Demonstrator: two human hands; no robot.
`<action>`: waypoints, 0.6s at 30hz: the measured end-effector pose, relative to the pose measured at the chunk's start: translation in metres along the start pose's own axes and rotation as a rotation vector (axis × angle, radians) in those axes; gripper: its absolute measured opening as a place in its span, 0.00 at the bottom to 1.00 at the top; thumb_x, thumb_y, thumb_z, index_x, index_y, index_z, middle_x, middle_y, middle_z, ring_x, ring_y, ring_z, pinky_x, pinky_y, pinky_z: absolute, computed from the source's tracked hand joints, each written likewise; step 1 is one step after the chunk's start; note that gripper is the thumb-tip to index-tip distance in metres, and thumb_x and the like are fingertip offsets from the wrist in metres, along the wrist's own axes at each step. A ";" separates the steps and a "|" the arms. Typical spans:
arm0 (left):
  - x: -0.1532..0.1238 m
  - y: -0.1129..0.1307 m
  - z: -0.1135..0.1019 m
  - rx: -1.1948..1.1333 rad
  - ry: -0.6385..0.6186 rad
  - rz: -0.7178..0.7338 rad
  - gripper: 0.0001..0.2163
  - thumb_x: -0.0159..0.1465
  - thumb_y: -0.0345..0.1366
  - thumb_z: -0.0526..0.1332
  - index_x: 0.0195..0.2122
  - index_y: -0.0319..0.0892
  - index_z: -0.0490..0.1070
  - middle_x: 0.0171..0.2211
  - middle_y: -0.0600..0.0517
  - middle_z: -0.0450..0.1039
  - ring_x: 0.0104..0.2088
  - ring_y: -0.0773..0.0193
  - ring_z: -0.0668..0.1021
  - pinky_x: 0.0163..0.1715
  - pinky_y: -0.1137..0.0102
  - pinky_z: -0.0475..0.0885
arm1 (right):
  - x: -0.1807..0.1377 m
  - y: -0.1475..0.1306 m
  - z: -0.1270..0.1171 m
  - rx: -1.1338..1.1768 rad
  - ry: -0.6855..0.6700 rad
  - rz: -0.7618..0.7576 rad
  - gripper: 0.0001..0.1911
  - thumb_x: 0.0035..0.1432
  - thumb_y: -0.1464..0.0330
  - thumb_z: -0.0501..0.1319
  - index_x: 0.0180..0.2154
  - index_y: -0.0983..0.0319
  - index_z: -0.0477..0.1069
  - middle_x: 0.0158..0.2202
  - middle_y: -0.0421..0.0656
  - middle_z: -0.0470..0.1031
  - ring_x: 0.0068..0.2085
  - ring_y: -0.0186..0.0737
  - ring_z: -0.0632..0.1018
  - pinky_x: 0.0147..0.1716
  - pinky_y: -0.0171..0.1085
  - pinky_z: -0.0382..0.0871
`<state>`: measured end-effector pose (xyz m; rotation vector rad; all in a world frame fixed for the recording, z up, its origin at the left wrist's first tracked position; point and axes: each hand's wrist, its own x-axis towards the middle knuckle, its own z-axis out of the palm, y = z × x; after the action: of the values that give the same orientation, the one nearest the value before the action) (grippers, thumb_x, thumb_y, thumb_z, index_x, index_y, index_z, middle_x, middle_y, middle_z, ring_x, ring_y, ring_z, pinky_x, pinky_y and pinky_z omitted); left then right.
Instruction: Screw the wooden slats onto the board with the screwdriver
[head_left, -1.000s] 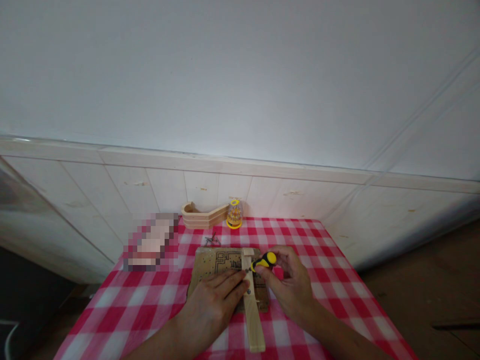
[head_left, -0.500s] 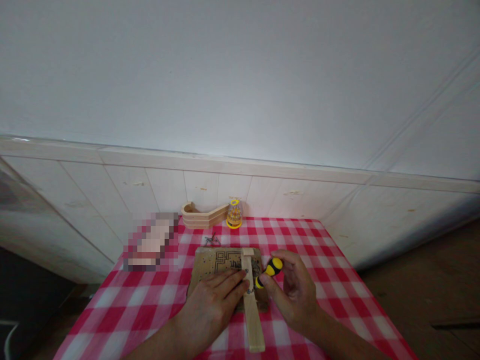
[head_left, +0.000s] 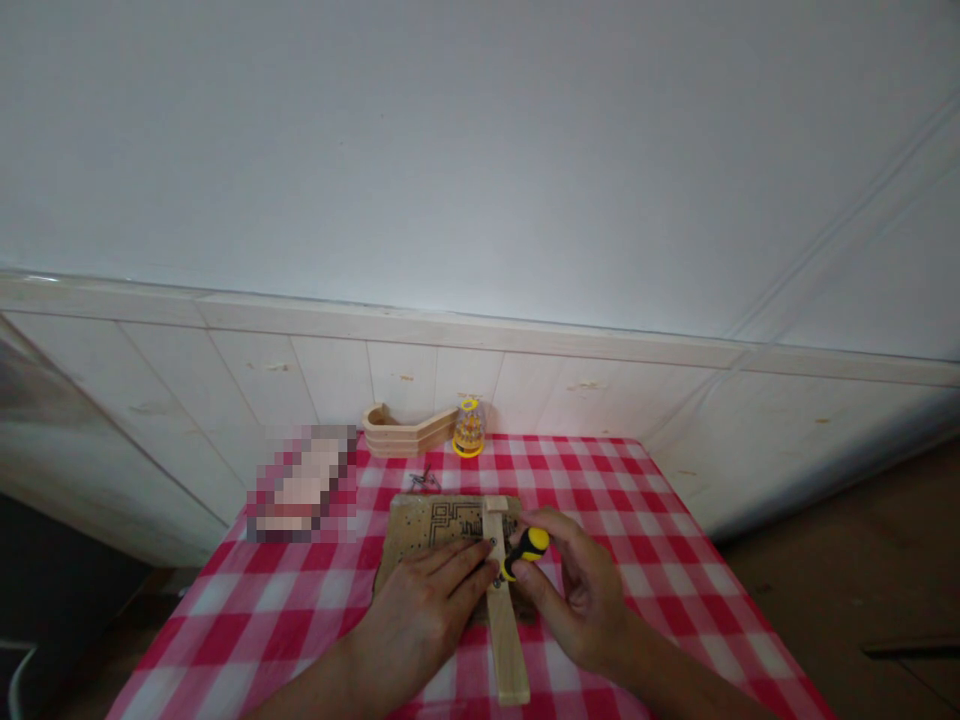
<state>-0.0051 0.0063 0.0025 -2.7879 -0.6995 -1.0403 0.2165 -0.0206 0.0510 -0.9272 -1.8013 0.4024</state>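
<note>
My left hand lies flat with its fingers stretched over a marked brown board. Its fingertips press against a pale wooden strip that lies lengthwise across the board and past its near edge. Dark screw heads show on the strip by those fingertips. My right hand is closed around a yellow-and-black screwdriver, tilted with its lower end close to the strip. The tip of the screwdriver is too small to make out.
Behind the board lies a small pile of screws. A curved wooden piece and a clear yellow-based bit case stand by the wall. A blurred-out item is at left. A red-and-white checked cloth covers the table.
My right hand has moved left with the screwdriver, bringing it nearer the wooden strip. My left hand and the board stay where they were.
</note>
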 end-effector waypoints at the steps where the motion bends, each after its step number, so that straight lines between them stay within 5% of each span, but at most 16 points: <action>1: 0.000 0.000 0.000 0.000 -0.001 0.001 0.15 0.74 0.26 0.51 0.55 0.39 0.74 0.53 0.44 0.81 0.51 0.57 0.84 0.51 0.62 0.82 | 0.000 0.000 -0.001 -0.010 -0.015 -0.017 0.28 0.63 0.77 0.62 0.61 0.52 0.67 0.46 0.48 0.82 0.45 0.47 0.85 0.41 0.42 0.83; 18: -0.003 -0.001 0.001 0.023 -0.028 -0.011 0.16 0.75 0.27 0.51 0.57 0.40 0.74 0.54 0.43 0.80 0.51 0.57 0.84 0.49 0.62 0.82 | 0.003 -0.002 0.002 0.006 0.066 0.015 0.19 0.59 0.76 0.66 0.50 0.55 0.70 0.37 0.43 0.80 0.37 0.44 0.84 0.37 0.41 0.81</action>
<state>-0.0067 0.0062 -0.0005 -2.7872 -0.7266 -0.9902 0.2130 -0.0197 0.0532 -0.9399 -1.7332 0.3819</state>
